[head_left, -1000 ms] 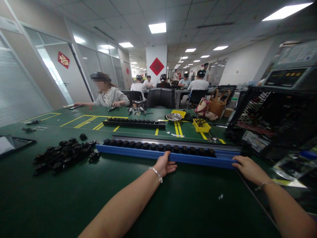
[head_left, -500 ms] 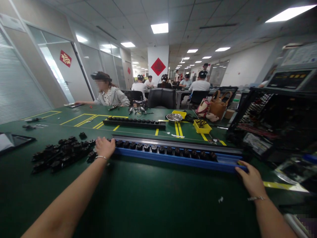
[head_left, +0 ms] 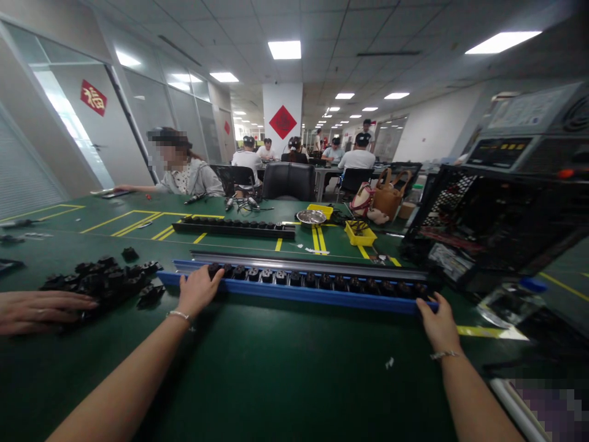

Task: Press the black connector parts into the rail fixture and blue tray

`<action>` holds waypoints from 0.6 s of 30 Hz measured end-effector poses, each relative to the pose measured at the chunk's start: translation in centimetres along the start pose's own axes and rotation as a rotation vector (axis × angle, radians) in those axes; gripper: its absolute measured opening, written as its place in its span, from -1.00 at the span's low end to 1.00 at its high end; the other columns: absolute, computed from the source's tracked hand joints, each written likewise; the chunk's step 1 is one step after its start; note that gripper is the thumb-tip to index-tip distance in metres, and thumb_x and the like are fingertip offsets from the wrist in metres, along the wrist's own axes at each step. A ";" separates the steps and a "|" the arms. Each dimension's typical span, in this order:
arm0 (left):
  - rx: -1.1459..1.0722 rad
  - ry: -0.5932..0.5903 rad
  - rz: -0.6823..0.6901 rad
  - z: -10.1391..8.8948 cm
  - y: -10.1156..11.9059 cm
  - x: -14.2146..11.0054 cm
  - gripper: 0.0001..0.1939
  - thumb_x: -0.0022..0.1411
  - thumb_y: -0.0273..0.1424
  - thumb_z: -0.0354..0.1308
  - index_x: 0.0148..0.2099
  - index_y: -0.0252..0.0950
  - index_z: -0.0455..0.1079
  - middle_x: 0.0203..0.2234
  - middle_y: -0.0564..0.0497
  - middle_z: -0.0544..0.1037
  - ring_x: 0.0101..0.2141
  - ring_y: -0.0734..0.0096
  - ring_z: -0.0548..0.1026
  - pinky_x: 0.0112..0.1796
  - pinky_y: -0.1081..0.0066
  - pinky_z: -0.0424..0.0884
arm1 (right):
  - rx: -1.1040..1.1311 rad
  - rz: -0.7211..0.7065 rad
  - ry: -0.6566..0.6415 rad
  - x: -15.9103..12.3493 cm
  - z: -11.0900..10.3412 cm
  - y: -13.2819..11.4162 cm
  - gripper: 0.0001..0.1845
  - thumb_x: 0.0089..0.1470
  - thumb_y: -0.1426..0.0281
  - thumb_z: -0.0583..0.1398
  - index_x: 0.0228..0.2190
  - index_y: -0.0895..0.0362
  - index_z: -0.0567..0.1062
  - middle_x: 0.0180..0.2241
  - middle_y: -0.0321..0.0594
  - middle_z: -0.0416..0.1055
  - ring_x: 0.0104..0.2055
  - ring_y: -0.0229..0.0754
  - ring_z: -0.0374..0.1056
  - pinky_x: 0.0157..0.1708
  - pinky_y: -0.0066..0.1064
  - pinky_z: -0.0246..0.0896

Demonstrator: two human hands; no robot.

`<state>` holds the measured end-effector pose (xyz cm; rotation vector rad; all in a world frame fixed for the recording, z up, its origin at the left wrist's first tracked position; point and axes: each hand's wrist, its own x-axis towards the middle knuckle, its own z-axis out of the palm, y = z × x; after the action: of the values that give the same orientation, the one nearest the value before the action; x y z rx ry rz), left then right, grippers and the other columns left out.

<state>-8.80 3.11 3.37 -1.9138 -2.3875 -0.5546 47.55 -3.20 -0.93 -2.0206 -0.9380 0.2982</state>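
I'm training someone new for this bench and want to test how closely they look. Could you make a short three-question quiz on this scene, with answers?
1. Multiple choice: what is the person's right hand touching?
A) the brown bag
B) the blue channel
C) the open computer case

2. True or false: another person's hand is at the loose pile of black parts.

3. Fill in the colour: the tray just behind the round metal dish is ____.

Key: 1. B; 2. True; 3. yellow.
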 end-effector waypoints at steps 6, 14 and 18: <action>0.081 0.132 0.113 2.1 1.6 -1.4 -0.33 0.19 -0.03 -0.20 0.10 -0.49 0.20 -0.04 -0.38 0.42 0.02 -0.08 0.30 0.09 0.04 -0.03 | -0.013 0.002 0.032 0.5 0.1 0.7 -0.18 -0.09 -0.02 0.03 0.12 0.19 0.15 0.01 0.08 0.27 0.01 0.17 0.22 -0.04 -0.06 0.13; 0.037 0.179 0.173 3.3 1.5 -1.3 -0.39 0.21 -0.10 -0.18 0.10 -0.49 0.18 -0.05 -0.36 0.41 0.03 -0.07 0.28 0.08 0.07 0.00 | -0.016 0.046 0.083 1.3 0.2 0.7 -0.09 -0.12 -0.02 0.06 0.15 0.25 0.06 0.05 0.17 0.23 0.01 0.24 0.23 -0.03 -0.01 0.11; -0.003 0.180 0.180 3.5 2.2 -1.4 -0.40 0.21 -0.09 -0.17 0.08 -0.49 0.20 -0.08 -0.37 0.42 0.00 -0.09 0.29 0.06 0.09 0.04 | -0.018 0.091 0.082 1.9 0.0 0.6 -0.13 -0.11 0.01 0.06 0.14 0.25 0.08 0.04 0.14 0.25 0.01 0.22 0.24 -0.03 -0.02 0.13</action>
<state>-5.73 3.15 0.32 -1.9607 -2.0834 -0.6855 49.18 -2.10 -1.16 -2.0799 -0.8017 0.2553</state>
